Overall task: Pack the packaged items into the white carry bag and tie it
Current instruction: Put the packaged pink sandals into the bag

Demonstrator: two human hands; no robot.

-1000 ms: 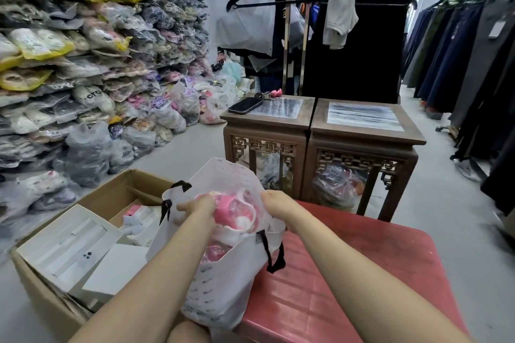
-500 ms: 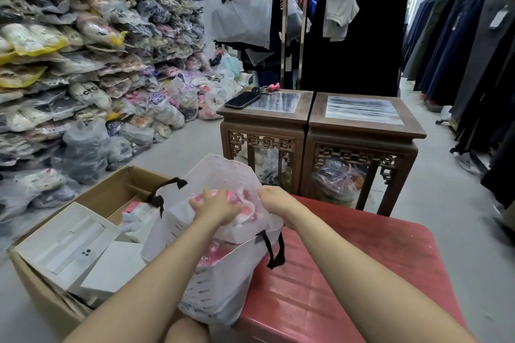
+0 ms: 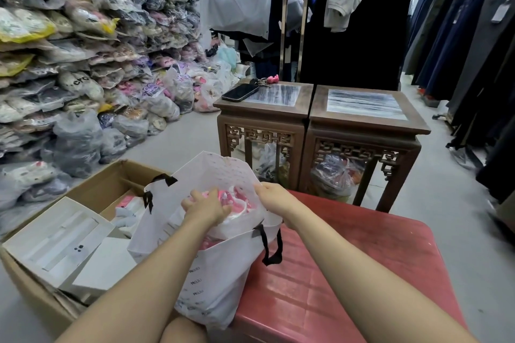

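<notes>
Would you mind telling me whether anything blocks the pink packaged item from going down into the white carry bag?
Nothing visible does. The right hand holds the rim of the white carry bag open, and the left hand grips the pink packaged item in the mouth. Pink shows lower through the bag wall, perhaps another item.
</notes>
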